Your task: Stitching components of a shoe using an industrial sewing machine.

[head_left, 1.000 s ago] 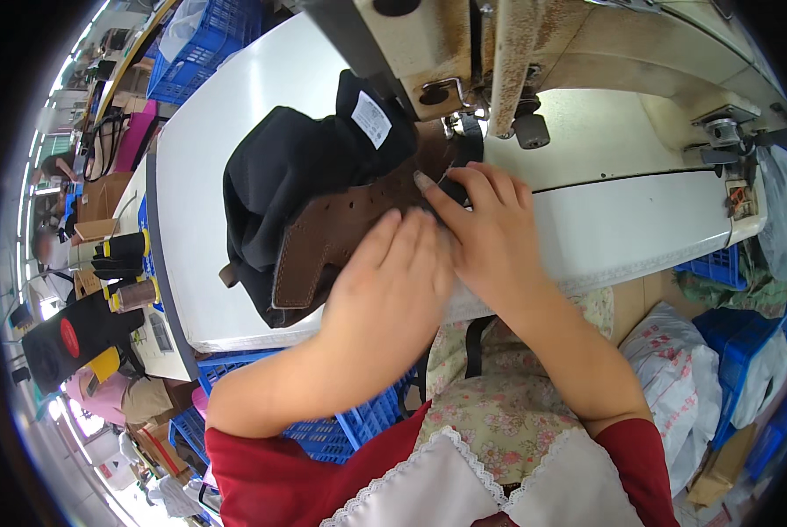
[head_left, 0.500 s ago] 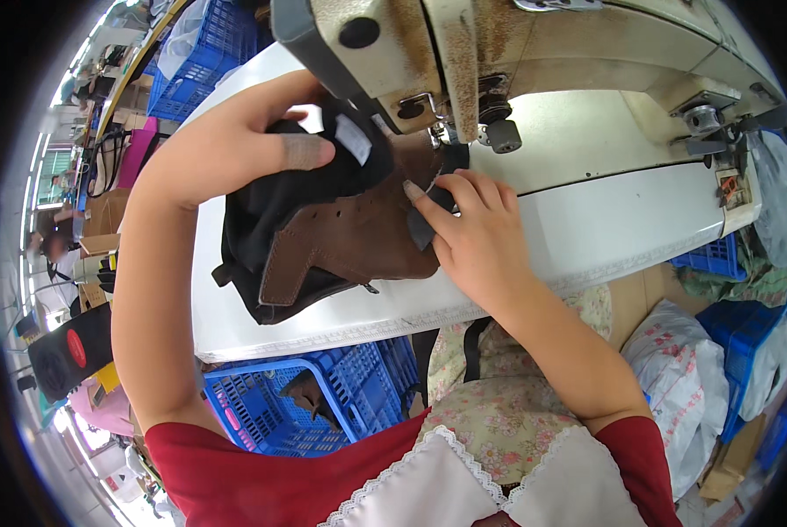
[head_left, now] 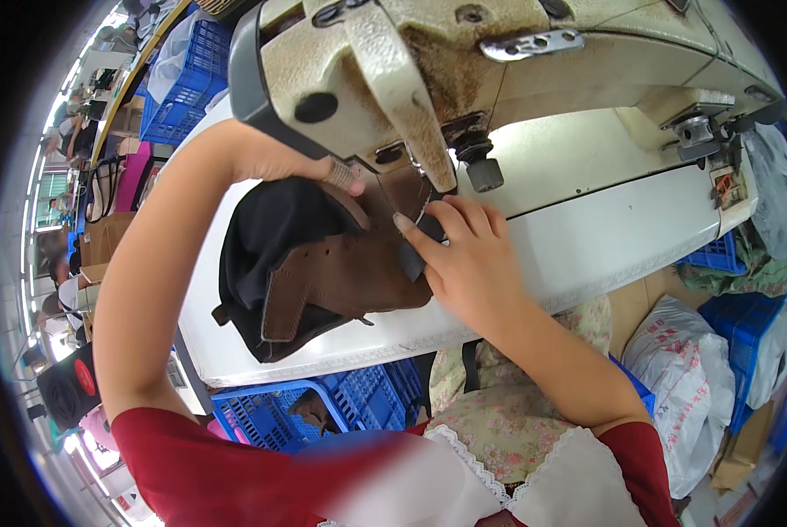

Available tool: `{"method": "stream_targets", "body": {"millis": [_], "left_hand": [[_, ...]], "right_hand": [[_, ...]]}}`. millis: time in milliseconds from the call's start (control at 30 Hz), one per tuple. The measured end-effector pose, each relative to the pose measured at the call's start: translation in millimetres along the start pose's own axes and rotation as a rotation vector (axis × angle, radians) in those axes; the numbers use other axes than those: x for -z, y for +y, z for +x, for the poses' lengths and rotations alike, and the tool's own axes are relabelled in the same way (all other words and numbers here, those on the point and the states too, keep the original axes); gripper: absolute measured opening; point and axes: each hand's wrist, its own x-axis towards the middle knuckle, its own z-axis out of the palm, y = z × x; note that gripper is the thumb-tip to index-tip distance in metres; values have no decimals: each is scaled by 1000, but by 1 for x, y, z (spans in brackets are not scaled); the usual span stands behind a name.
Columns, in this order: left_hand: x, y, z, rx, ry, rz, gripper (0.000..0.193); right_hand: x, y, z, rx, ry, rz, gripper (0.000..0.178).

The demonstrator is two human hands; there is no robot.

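Observation:
A brown leather boot upper (head_left: 345, 272) with a black lining (head_left: 275, 228) lies on the white sewing machine table, its far end under the head of the sewing machine (head_left: 384, 97). My left hand (head_left: 292, 167) is closed on the far-left side of the upper, its taped thumb on top and its fingers mostly hidden. Close to the needle area, my right hand (head_left: 468, 250) grips the upper's right edge, with thumb and forefinger at a dark grey flap (head_left: 418, 250). The machine head covers the spot where the leather meets the needle.
Beneath the table's front edge stands a blue plastic crate (head_left: 275, 400) with brown pieces in it. At right are a white plastic sack (head_left: 674, 386) and another blue crate (head_left: 740, 338). One more blue crate (head_left: 183, 88) stands at the far left. The machine arm spans the table's far side.
The view has shifted, showing more of the machine's top. My left hand has slid toward the upper's far edge, its thumb now beside the machine head. My right hand keeps its hold.

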Motion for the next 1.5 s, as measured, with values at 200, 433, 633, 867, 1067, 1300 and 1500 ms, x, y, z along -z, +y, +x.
{"method": "stream_targets", "body": {"millis": [200, 433, 633, 867, 1067, 1300, 1500], "left_hand": [[21, -19, -16, 399, -138, -60, 75], [34, 7, -54, 297, 332, 297, 25], [-56, 94, -139, -101, 332, 751, 15], [-154, 63, -110, -245, 331, 1253, 47], [-148, 46, -87, -229, 402, 1417, 47], [-142, 46, -80, -298, 340, 1412, 46], [-165, 55, -73, -172, 453, 1285, 44]], "right_hand": [[-1, 1, 1, -5, -11, 30, 48], [1, 2, 2, -9, -1, 75, 48], [0, 4, 0, -14, 17, 82, 46], [-6, 5, -4, 8, 83, 79, 46], [-10, 4, -6, 15, 102, 56, 47], [-9, 6, -6, 27, 119, 68, 45], [-11, 8, -5, 21, 184, 128, 40]]}}
